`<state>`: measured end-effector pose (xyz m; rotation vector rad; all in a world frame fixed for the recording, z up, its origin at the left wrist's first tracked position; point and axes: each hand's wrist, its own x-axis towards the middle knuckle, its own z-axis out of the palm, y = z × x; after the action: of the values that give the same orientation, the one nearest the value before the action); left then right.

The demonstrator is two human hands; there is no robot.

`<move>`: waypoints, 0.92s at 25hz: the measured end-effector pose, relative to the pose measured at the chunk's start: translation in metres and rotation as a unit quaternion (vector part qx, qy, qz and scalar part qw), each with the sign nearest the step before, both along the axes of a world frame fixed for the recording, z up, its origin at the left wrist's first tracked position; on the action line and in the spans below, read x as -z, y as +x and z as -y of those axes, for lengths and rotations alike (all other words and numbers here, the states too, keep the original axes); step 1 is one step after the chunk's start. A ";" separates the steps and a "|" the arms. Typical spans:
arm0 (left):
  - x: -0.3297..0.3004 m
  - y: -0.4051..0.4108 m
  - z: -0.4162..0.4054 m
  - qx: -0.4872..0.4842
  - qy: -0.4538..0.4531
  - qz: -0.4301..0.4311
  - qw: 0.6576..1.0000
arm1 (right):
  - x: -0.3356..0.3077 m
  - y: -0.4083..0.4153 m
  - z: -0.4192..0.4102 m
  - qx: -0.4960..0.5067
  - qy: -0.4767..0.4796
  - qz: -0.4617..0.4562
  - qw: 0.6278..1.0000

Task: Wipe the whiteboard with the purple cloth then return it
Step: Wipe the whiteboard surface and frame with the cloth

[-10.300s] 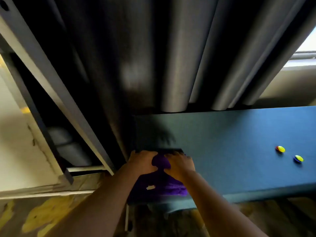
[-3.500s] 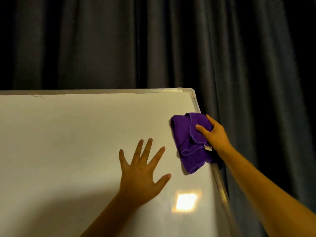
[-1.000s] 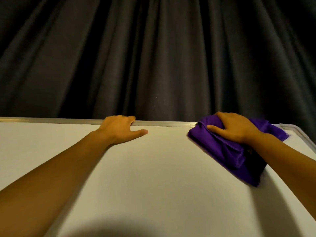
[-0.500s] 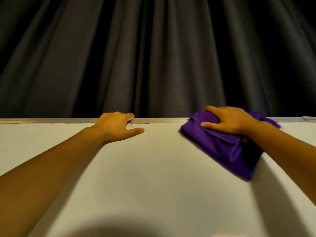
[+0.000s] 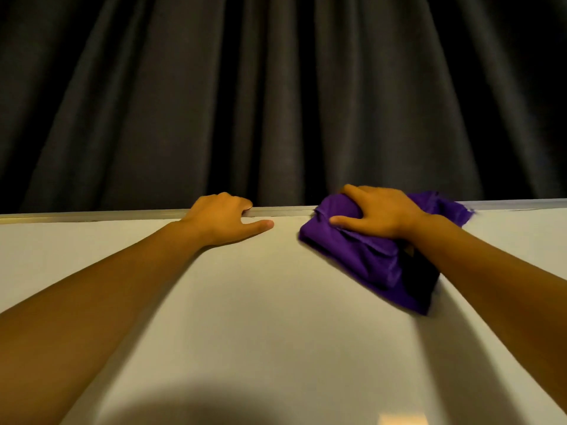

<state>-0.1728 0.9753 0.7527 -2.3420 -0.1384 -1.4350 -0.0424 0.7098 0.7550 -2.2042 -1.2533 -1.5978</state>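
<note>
Reaching out from the near edge, two bare arms stretch over a big whiteboard (image 5: 276,302). Its pale face fills the near and middle part of the view. A dark round shadow lies on it at the very near edge, and a small bright patch of light (image 5: 402,420) shines just to the right of that shadow.

On the left, the left arm (image 5: 92,302) runs up across the board. On the right, the right arm (image 5: 497,286) comes in from the right side and casts a soft shadow on the board below it.

Farther up, the left hand (image 5: 224,219) rests at the top of the board. Its fingers curl over the silver top rim (image 5: 92,215) and its thumb lies flat on the white face, pointing right. It holds nothing but the rim.

A little to the right, well apart from the left hand, the right hand (image 5: 383,214) presses down on the purple cloth (image 5: 368,259). The fingers spread over the top of the bunched cloth and the thumb points left. The cloth lies on the board face right at the top rim. One part of it pokes over the rim on the far side, and a long part hangs down toward the near side under the wrist. Its edges look a bit blurred.

Beyond the board hangs a dark grey curtain (image 5: 276,102) with many long folds.
</note>
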 end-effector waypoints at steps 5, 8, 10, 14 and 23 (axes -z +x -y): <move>0.009 -0.026 -0.031 -0.007 -0.022 0.011 1.000 | 0.001 -0.006 0.000 -0.020 -0.021 -0.025 0.999; 0.010 -0.031 -0.033 0.013 -0.010 -0.008 1.000 | 0.003 0.003 0.026 -0.025 -0.013 -0.013 1.000; 0.016 -0.045 -0.048 0.010 -0.010 -0.045 0.999 | 0.007 0.009 0.035 -0.008 -0.009 -0.004 1.000; 0.027 -0.069 -0.081 -0.008 -0.016 -0.054 0.998 | 0.008 0.004 0.024 0.027 -0.003 -0.010 1.000; 0.030 -0.092 -0.136 0.018 -0.018 -0.033 0.999 | 0.007 -0.082 -0.141 0.005 -0.038 0.014 0.999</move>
<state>-0.2644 1.1117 0.7230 -2.4293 -0.1033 -1.3807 -0.1245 0.8513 0.7483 -2.2434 -1.3348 -1.6157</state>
